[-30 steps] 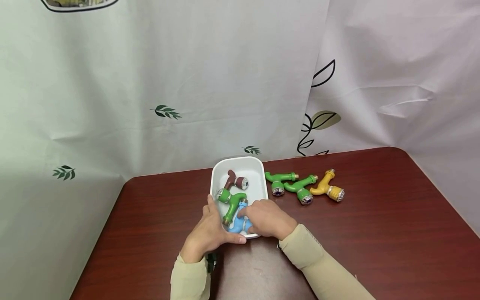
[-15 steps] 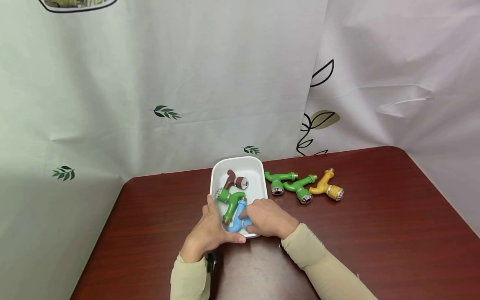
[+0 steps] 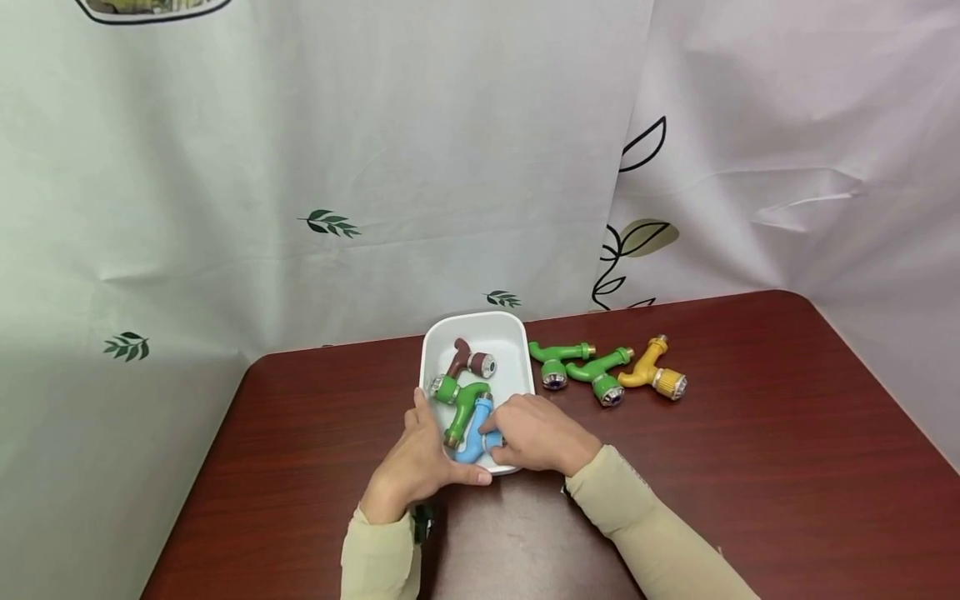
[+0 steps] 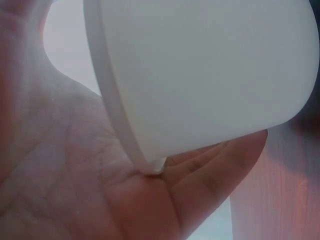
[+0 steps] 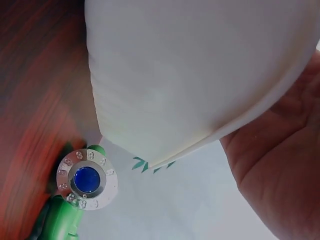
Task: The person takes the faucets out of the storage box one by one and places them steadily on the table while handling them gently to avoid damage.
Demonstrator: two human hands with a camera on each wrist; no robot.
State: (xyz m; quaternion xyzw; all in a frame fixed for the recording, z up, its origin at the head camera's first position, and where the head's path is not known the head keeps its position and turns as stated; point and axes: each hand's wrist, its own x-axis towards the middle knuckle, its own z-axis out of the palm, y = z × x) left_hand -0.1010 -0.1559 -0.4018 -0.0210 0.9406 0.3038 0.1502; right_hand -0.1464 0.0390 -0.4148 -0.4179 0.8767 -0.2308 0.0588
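A white tray holds a brown faucet, a green faucet and a blue faucet. My left hand grips the tray's near left corner, thumb along the front rim and fingers on the left side. Its palm meets the rim in the left wrist view, below the pale tray wall. My right hand reaches over the tray's right rim and pinches the blue faucet near its knob, which the fingers partly hide. In the right wrist view the tray wall blocks sight of the fingertips.
Right of the tray lie two green faucets, one nearer and one further right, plus a yellow faucet. All rest on the reddish-brown table. A white printed curtain hangs behind the table.
The blue faucet has shifted slightly away from the tray's near edge, with its knob turned a little. My right hand has moved slightly right; the left hand keeps its place on the tray.
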